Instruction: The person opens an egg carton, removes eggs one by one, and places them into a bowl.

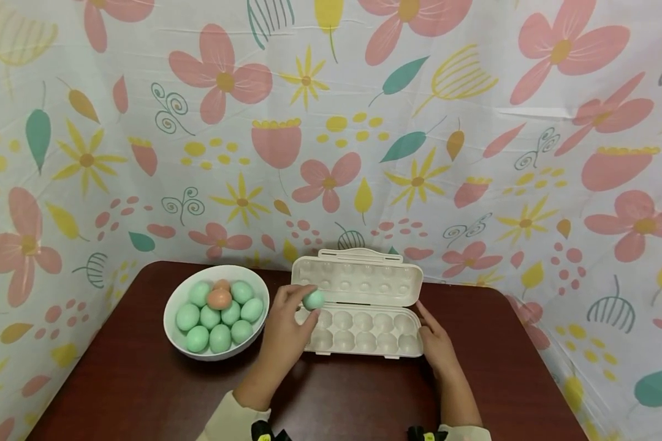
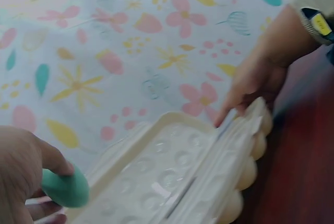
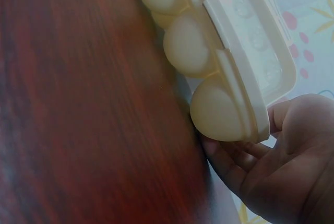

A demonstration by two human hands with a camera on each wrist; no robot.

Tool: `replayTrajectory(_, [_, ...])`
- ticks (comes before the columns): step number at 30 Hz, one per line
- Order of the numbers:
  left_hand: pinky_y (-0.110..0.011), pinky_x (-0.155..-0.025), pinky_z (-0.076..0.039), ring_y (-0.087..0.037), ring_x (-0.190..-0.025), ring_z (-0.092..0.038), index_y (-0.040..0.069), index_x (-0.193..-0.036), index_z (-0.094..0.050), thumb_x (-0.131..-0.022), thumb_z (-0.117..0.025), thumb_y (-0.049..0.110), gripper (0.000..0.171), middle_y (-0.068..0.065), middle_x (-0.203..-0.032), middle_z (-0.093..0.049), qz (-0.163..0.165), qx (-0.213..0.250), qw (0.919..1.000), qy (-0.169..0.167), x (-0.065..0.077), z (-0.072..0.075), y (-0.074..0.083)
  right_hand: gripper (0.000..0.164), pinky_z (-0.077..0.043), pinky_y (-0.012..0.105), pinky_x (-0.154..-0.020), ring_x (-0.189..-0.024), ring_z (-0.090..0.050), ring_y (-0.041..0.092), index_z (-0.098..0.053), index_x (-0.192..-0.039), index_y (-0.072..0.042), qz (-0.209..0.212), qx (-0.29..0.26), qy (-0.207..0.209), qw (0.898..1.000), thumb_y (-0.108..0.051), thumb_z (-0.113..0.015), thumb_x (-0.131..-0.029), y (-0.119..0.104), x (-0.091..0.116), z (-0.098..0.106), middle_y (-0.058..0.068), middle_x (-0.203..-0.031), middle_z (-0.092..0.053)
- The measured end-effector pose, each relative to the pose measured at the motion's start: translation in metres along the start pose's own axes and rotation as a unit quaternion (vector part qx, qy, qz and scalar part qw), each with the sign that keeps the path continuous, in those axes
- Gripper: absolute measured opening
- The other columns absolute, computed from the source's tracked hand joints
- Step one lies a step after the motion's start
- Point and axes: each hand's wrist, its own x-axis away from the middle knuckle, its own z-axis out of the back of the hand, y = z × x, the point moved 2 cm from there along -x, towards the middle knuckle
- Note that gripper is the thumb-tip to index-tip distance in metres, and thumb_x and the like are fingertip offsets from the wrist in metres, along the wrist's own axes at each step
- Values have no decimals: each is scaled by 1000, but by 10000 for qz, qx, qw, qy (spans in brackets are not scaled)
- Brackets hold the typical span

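Note:
My left hand (image 1: 282,334) pinches a pale green egg (image 1: 313,299) between thumb and fingers, above the left end of an open egg carton (image 1: 354,351). In the left wrist view the egg (image 2: 70,188) shows at the fingertips. The carton is cream plastic, its lid (image 1: 358,282) tipped back and the cups I can see bare. My right hand (image 1: 440,350) holds the carton's right end. Seen from the right wrist, the fingers (image 3: 229,164) reach beneath the edge and the thumb lies by the rim.
Left of the carton stands a white bowl (image 1: 172,334) heaped with several green eggs (image 1: 220,339) and two brown ones (image 1: 219,299). Both rest on a dark red-brown table (image 1: 143,392). A flower-patterned cloth (image 1: 331,122) hangs right behind the table.

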Motion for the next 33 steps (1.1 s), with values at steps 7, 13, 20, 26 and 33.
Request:
replayTrajectory(7, [-39, -84, -57, -21, -100, -63, 18, -131, -66, -90, -77, 14, 43, -8, -123, -56, 528, -143, 9982, -236, -7, 27, -10, 55, -50, 22, -84, -115, -57, 22, -29, -159, -35, 35, -79, -53, 9999, -17, -30, -107, 3, -1, 2, 19, -144, -52])
replayTrajectory(13, [-45, -92, -55, -28, -109, -61, 18, -132, -65, -91, -75, 16, 43, -12, -129, -55, 931, -320, 9947, -289, -14, 50, -21, 55, -50, 21, -86, -115, -57, 21, -30, -159, -33, 16, -127, -53, 9999, -17, -31, -107, 4, -2, 1, 19, -144, -53])
replayTrajectory(20, [-44, -94, -52, -30, -116, -58, 14, -136, -62, -92, -73, 15, 45, -16, -133, -52, 1287, -504, 9898, -350, -19, 71, -31, 56, -52, 23, -84, -114, -58, 24, -30, -160, -27, -108, -336, -144, 9993, -12, -32, -106, -7, 2, 1, 23, -143, -52])
replayTrajectory(26, [-43, -94, -51, -34, -122, -52, 13, -138, -61, -92, -71, 15, 47, -18, -135, -52, 1456, -584, 9865, -478, -22, 83, -40, 57, -52, 25, -83, -113, -59, 27, -31, -160, -21, -90, -272, -169, 9994, -8, -33, -105, -28, 15, 2, 26, -141, -53])
replayTrajectory(33, [-46, -95, -47, -35, -117, -57, 11, -136, -64, -90, -72, 15, 47, -19, -131, -56, 1493, -833, 9838, -547, -24, 95, -51, 56, -52, 24, -84, -116, -57, 29, -32, -160, -21, -106, -223, -156, 9996, -8, -33, -105, -31, 16, 1, 25, -141, -53])
